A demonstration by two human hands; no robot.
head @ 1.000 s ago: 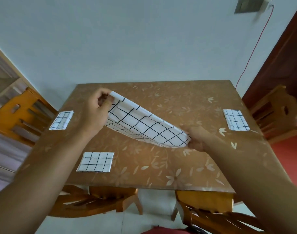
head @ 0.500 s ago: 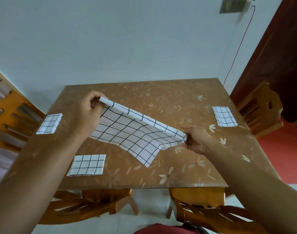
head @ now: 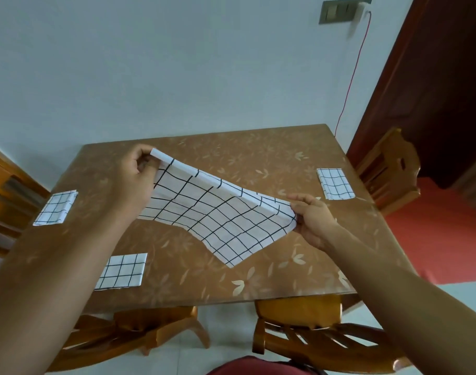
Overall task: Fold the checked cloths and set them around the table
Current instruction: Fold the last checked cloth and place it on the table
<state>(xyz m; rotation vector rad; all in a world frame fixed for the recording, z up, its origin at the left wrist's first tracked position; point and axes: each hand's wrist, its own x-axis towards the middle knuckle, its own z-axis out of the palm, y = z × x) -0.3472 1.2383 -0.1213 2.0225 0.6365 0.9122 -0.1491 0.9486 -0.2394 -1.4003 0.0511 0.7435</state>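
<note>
One checked cloth [head: 217, 220] held open above the table [head: 231, 147].
Its upper edge is pinched by the left hand [head: 135, 177] and the right hand [head: 312, 217], set well apart, with the cloth sagging between them. Folded cloths are noted outboard of the left hand [head: 55, 208], nearer than it [head: 121, 272], and beyond the right hand [head: 335, 184]. Risk judged: the drooping corner may be dragged askew, so the fold is skewed.

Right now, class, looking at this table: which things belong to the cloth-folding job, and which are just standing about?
Belongs to the job: open checked cloth, pinched by left hand and right hand; folded cloth at left edge; folded cloth at near left; folded cloth at right; table.
Just about: chair at right; chair at near right; switch plate; red cable; door.
</note>
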